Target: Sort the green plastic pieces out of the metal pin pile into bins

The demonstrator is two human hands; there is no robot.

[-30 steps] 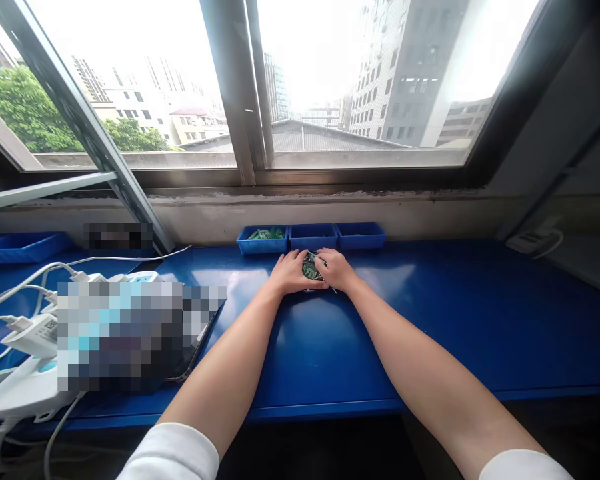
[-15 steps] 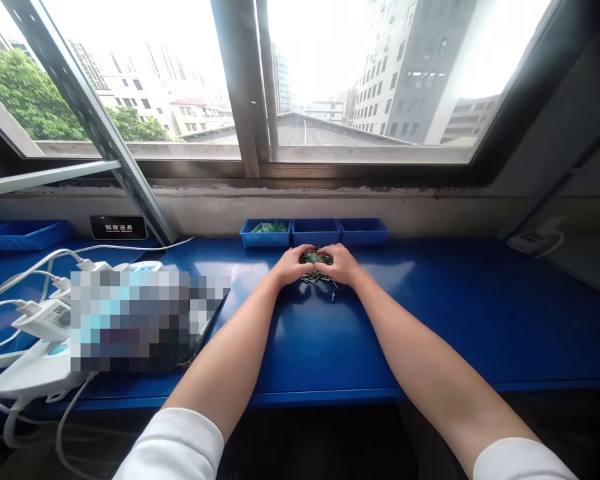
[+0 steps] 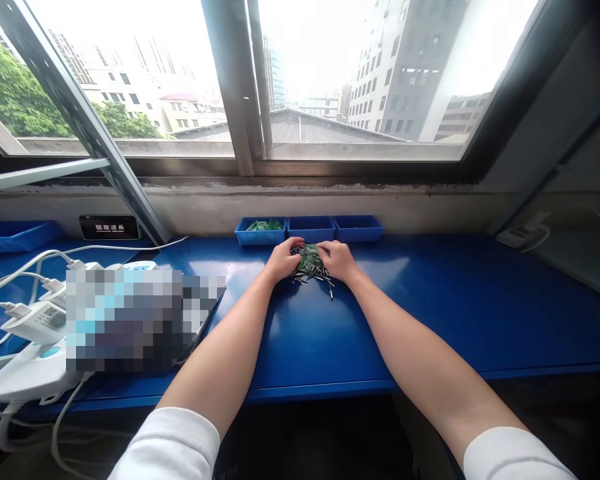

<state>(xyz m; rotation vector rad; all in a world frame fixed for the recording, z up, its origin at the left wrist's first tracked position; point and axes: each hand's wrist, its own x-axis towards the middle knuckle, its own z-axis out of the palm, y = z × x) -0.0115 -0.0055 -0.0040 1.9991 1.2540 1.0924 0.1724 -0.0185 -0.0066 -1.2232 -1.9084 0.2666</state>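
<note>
A loose heap of green flat pieces (image 3: 309, 253) and thin black-and-silver rod-like pieces (image 3: 313, 272) lies on the blue table. The pieces are too small to name exactly. At the heap's left side, my left hand (image 3: 282, 260) is curved with thumb and fingers apart. My right hand (image 3: 340, 260) cups the right side in the same way, its thumb and fingertips at the green pieces. Some fingertips are hidden behind the heap. A few rods stick out toward me.
Three blue bins stand behind the heap: the left bin (image 3: 240, 233) has green pieces in it, beside a middle bin (image 3: 311, 235) and a right bin (image 3: 359, 233). A white power strip (image 3: 30, 377) with cables and a pixelated area occupy the left. The blue table (image 3: 325, 347) ends in front.
My hands have drawn apart, the left hand moving left, and more of the green pieces shows between them. The whole view has shifted slightly.
</note>
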